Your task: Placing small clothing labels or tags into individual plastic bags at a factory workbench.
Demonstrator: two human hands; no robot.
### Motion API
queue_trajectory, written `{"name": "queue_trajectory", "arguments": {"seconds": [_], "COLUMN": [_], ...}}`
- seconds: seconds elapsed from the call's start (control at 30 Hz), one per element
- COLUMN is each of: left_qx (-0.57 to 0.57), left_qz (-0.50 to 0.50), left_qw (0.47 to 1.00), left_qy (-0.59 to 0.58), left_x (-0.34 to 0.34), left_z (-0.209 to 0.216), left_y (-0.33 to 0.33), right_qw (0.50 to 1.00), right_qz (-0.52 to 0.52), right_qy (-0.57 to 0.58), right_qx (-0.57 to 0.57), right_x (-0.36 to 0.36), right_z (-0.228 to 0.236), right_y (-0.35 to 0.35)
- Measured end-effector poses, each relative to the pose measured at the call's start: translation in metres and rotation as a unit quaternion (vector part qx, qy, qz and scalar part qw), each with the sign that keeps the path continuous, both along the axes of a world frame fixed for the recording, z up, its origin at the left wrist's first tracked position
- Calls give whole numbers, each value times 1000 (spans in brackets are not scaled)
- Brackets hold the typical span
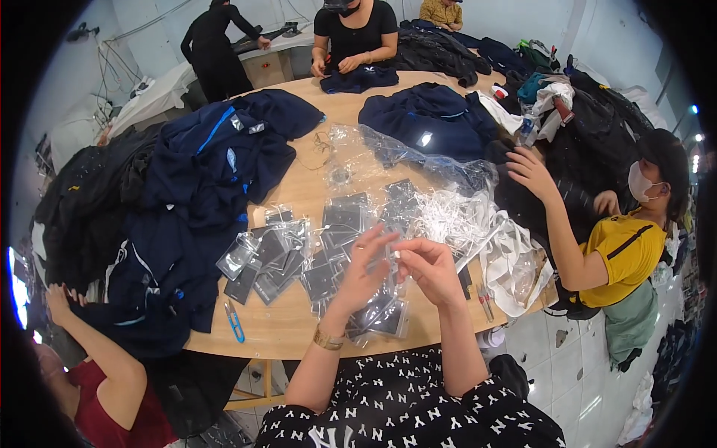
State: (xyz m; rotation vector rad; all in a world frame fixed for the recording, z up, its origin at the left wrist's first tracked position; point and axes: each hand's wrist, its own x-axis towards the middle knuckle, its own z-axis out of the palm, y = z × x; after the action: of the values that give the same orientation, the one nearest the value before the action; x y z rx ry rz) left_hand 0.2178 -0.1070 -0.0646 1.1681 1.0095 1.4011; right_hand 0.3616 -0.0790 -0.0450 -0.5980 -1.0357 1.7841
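Note:
My right hand, raised over the table's near edge, pinches a small white piece between thumb and fingertips. Its exact kind is too small to tell. Beside it, my left hand has its fingers apart, slightly blurred, and shows nothing gripped. Below and around both hands lie dark tags in clear plastic sleeves, some with white strings. A heap of white strings spreads just beyond my right hand. Clear plastic film lies crumpled farther back.
Blue thread snips lie at the near left; another slim tool is at right. Navy garments pile at left, more navy clothing behind. White ribbon hangs near the right edge. Co-workers handle dark clothes around the wooden table.

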Motion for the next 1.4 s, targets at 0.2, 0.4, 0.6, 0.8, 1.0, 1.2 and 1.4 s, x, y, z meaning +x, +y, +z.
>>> {"name": "queue_trajectory", "arguments": {"seconds": [0.2, 0.4, 0.6, 0.8, 1.0, 1.2, 1.4], "left_qx": [81, 30, -72, -279, -228, -194, -226], "left_qz": [-2, 43, 131, 212, 326, 362, 329], "left_qw": [980, 913, 777, 632, 669, 648, 658], "left_qy": [180, 405, 612, 691, 628, 641, 639], "left_x": [-14, -72, -139, -164, -148, -146, -148], "left_z": [6, 26, 16, -74, -118, -123, -119], "left_y": [-17, -39, -10, 6, 2, 1, 5], "right_qw": [983, 956, 958, 938, 926, 911, 872], "right_qz": [19, 39, 36, 3, -37, 0, -12], "right_qy": [-182, -276, -276, -328, -361, -383, -440], "right_qx": [32, 87, 74, 112, 108, 150, 216], "right_x": [14, 25, 0, -5, 6, -10, -3], "right_z": [22, 7, -21, -32, -26, -31, -42], "right_y": [-7, 1, 11, 6, 9, 1, 6]}}
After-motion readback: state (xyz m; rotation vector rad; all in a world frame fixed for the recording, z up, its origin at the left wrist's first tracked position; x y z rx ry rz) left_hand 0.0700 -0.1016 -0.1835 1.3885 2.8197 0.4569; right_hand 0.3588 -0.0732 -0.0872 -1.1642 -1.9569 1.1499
